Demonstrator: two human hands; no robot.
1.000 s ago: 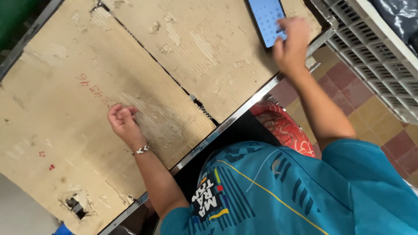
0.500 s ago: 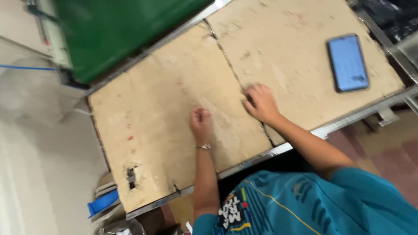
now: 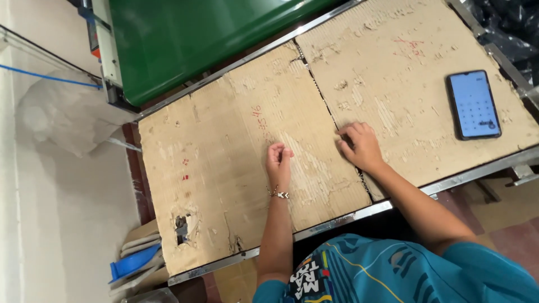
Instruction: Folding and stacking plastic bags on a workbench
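Note:
My left hand [image 3: 278, 160] rests on the worn left cardboard sheet [image 3: 213, 168] with its fingers curled in and nothing in it; a beaded bracelet sits on the wrist. My right hand [image 3: 362, 147] lies flat, fingers slightly spread, on the seam between that sheet and the right cardboard sheet [image 3: 404, 73]. It holds nothing. A dark phone [image 3: 473, 104] with a lit blue screen lies face up on the right sheet, well to the right of my right hand.
Both sheets lie on a metal-framed table [image 3: 466, 171]. A green machine cover [image 3: 191, 39] stands behind the table. The left sheet has a torn hole [image 3: 182, 224] near its front corner. Blue and white pieces [image 3: 135, 261] lie below the table's left end. A white wall is at left.
My right hand left the phone on the right sheet and came back to the seam between the sheets. My left hand stayed on the left sheet. The view swung left.

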